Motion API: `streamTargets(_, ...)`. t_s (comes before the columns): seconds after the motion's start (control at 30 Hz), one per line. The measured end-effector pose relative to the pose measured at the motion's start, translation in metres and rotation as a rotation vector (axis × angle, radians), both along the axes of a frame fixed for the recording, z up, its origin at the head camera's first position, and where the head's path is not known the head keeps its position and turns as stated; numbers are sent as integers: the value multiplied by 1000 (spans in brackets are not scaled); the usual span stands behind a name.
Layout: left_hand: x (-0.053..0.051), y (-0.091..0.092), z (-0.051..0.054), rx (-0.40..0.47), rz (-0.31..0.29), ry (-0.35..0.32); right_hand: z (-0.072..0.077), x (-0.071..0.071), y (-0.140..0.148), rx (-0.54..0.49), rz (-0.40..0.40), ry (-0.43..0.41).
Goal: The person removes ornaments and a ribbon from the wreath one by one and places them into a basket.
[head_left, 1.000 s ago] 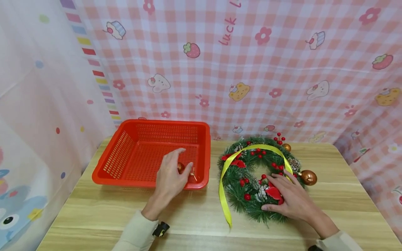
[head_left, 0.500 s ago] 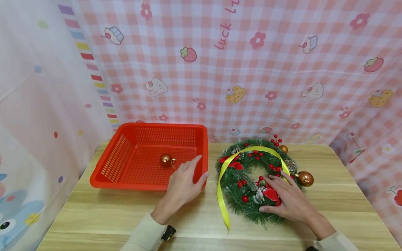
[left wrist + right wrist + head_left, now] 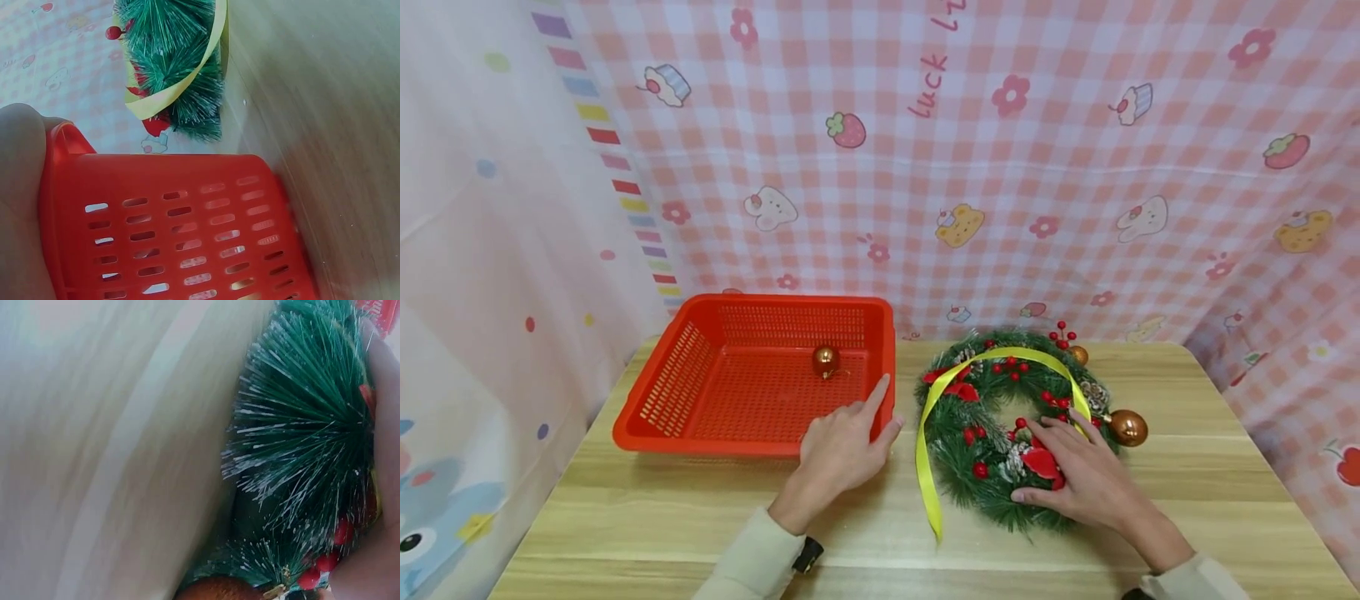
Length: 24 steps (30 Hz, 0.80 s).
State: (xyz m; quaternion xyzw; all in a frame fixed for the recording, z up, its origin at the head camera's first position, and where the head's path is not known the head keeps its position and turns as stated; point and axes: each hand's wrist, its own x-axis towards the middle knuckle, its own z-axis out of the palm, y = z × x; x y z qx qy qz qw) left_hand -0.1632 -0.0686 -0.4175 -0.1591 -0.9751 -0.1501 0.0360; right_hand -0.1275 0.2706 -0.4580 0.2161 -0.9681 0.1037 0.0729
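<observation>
While the left hand (image 3: 838,454) touches the front-right corner of the red basket (image 3: 700,447), index finger straight, any grip impossible to tell, the right hand (image 3: 1086,479) lies loosely spread on the wreath (image 3: 957,458) near the back edge of the table (image 3: 625,533); a copper bauble (image 3: 825,360) sits toward the basket's back-right corner.

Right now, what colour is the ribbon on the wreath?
Bright yellow; the ribbon shows best in the head view.
</observation>
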Motion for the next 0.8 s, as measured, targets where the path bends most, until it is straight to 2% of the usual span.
streamTargets(0.33, 0, -1, -3, -16, -1, -8, 0, 5, -29, -18, -131, -69)
streamTargets(0.63, 0, -1, -3, -24, 9, -17, 2, 7, -65, 10, -237, -4)
streamTargets(0.8, 0, 0, -2, -29, 12, -35, 2, 6, -77, 2, -285, -15)
